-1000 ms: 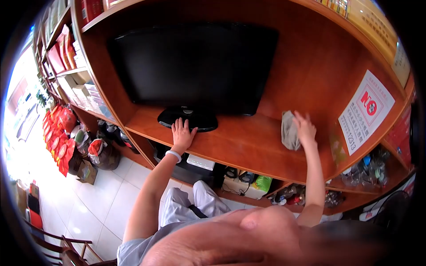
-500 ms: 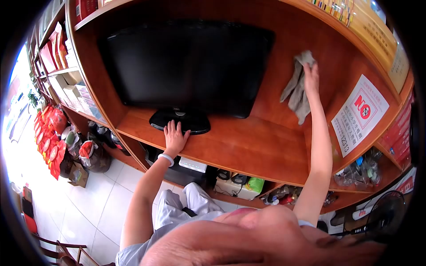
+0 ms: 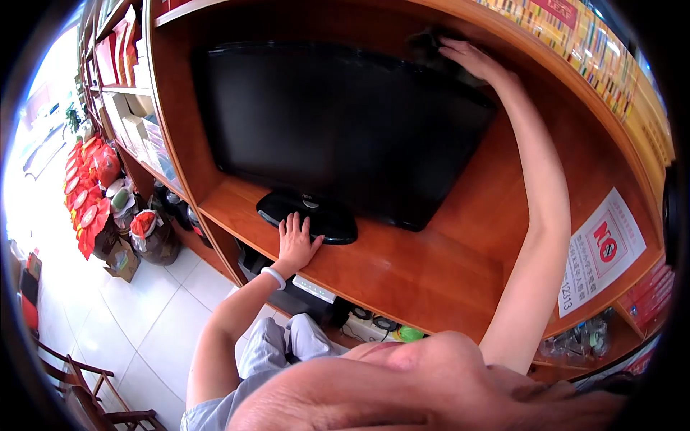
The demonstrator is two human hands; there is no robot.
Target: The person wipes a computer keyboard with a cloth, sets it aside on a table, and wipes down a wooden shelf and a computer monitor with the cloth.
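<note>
A black television (image 3: 338,136) stands in a wooden cabinet compartment, its screen dark. My left hand (image 3: 297,248), with a pale bracelet at the wrist, rests flat on the front of the television's base (image 3: 327,224), fingers spread. Up at the television's top right corner, my right hand (image 3: 474,60) reaches along the upper edge and holds a cloth (image 3: 428,44). The cloth is in shadow there, and part of it is hidden by the hand and the television's frame.
A no-smoking notice (image 3: 604,251) is fixed to the cabinet's right side. Yellow boxes (image 3: 575,57) line the shelf above. Below the cabinet shelf (image 3: 431,276) are a white box and cables. Jars (image 3: 154,241), red decorations (image 3: 90,194) and a wooden chair (image 3: 83,381) stand at left.
My right hand has moved up and left with the cloth, from the cabinet's back panel to the television's top right corner. My left hand stays on the base. The view has shifted.
</note>
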